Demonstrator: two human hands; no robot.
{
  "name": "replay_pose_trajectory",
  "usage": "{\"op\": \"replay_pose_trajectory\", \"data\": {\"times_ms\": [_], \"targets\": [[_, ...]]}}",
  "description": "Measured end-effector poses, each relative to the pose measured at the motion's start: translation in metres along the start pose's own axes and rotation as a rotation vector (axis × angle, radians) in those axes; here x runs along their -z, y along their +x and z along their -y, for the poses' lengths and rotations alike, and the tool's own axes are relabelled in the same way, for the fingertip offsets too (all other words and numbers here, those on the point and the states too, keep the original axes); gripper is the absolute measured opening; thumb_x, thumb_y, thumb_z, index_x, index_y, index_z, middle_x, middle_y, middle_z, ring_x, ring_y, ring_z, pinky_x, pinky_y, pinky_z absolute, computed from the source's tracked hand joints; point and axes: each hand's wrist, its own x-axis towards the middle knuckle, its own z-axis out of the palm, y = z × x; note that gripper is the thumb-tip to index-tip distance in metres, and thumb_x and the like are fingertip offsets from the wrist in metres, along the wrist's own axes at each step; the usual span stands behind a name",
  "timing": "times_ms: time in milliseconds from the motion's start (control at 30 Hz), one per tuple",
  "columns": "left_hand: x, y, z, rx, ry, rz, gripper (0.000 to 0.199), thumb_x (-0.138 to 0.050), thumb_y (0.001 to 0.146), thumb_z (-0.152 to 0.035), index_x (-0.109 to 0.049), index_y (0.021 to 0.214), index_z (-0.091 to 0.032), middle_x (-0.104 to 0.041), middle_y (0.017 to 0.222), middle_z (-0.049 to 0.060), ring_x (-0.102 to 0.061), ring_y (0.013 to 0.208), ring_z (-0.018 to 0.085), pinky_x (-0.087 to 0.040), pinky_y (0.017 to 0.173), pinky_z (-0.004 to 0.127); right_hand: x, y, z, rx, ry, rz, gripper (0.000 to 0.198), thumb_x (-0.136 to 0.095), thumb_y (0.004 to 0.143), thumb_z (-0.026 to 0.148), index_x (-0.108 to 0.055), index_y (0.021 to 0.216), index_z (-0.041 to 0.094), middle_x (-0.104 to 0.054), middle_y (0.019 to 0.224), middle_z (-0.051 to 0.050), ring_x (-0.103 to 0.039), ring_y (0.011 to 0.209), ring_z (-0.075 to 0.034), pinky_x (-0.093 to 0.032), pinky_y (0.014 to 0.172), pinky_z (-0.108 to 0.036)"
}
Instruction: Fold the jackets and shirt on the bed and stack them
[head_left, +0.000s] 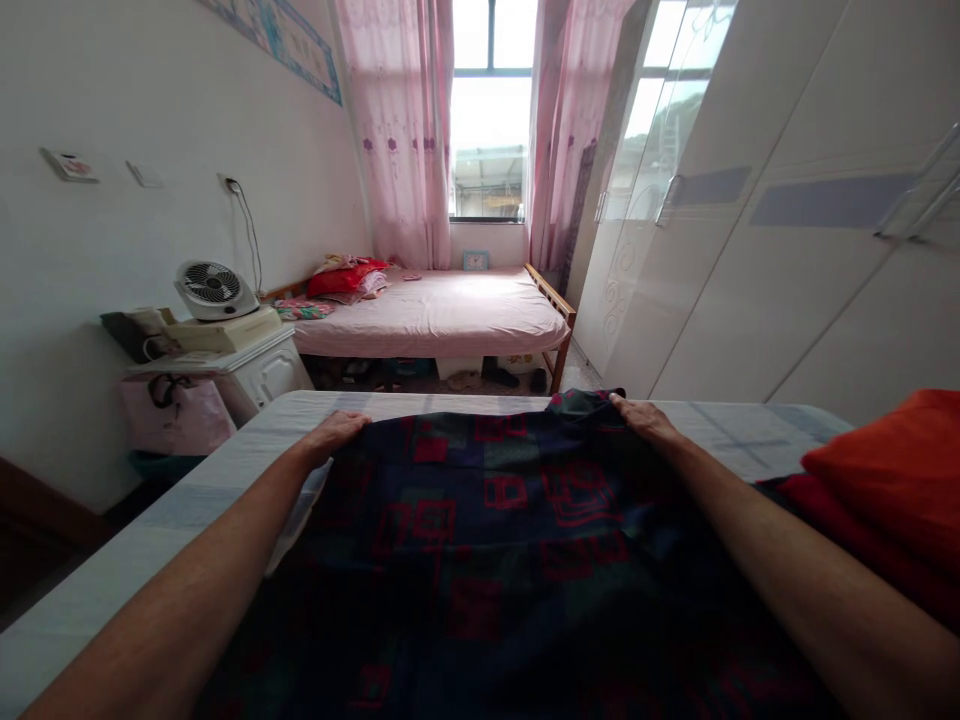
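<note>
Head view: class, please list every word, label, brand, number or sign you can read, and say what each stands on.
No text can be read.
Clock: dial markings too small.
Long wall picture: marks too blurred.
Pink bag: faint print, too small.
Wall plate: reddish marks, unclear.
Dark patterned cloth: squares and lines, no lettering seen.

Dark navy-and-green cloth (465, 540), red nested-square pattern; spread wide, lightly creased, far right corner bunched, over pale-sheeted bed (180, 500).

Bedroom with bed (465, 310) and wardrobe (750, 270)
</note>
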Motion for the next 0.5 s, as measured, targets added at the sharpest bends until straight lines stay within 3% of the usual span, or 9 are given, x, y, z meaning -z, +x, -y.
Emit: {"op": "replay_pose_trajectory", "data": {"times_ms": [100,167,267,367,500], "targets": [[0.008,-0.002,-0.008,-0.012,-0.072,0.109,0.038,-0.064,0.071,-0.042,-0.065,0.098,-0.015,-0.068,0.070,0.000,-0.065,0.066,0.018,-0.050,0.058,0.026,-0.005,0.007,0.011,-0.045,0.056,0.067,0.046,-0.051,0.076,0.057,-0.071,0.079,0.016,-0.070,0.082,-0.013,-0.064,0.085,-0.027,-0.047,0.072,-0.032],[0.008,-0.004,-0.015,-0.042,-0.100,0.158,0.046,-0.070,0.059,-0.040,-0.066,0.098,-0.016,-0.070,0.069,0.000,-0.066,0.068,0.020,-0.050,0.058,0.026,-0.010,0.008,0.016,-0.059,0.096,0.086,0.035,-0.065,0.066,0.047,-0.070,0.077,0.014,-0.069,0.080,-0.013,-0.063,0.088,-0.028,-0.047,0.075,-0.033],[-0.002,-0.007,-0.022,-0.091,-0.097,0.202,0.039,-0.071,0.049,-0.037,-0.068,0.082,-0.016,-0.070,0.068,0.002,-0.065,0.068,0.022,-0.050,0.058,0.028,-0.017,0.006,0.018,-0.057,0.192,0.069,0.019,-0.066,0.059,0.028,-0.067,0.073,0.015,-0.067,0.072,-0.009,-0.063,0.087,-0.028,-0.047,0.076,-0.033],[-0.009,-0.007,-0.027,-0.157,-0.058,0.136,0.032,-0.064,0.051,-0.037,-0.064,0.076,-0.016,-0.066,0.063,0.001,-0.062,0.062,0.021,-0.049,0.056,0.030,-0.016,0.000,0.019,-0.022,0.368,0.026,0.021,-0.056,0.064,0.025,-0.064,0.082,0.018,-0.065,0.067,-0.003,-0.063,0.079,-0.023,-0.049,0.070,-0.030],[0.002,-0.013,-0.028,-0.302,0.046,-0.073,0.029,-0.060,0.055,-0.035,-0.057,0.078,-0.018,-0.059,0.068,-0.001,-0.057,0.068,0.020,-0.047,0.066,0.032,0.008,-0.015,0.023,0.046,0.634,-0.023,0.029,-0.048,0.068,0.028,-0.056,0.094,0.019,-0.063,0.070,-0.002,-0.060,0.067,-0.018,-0.050,0.061,-0.028]]}}
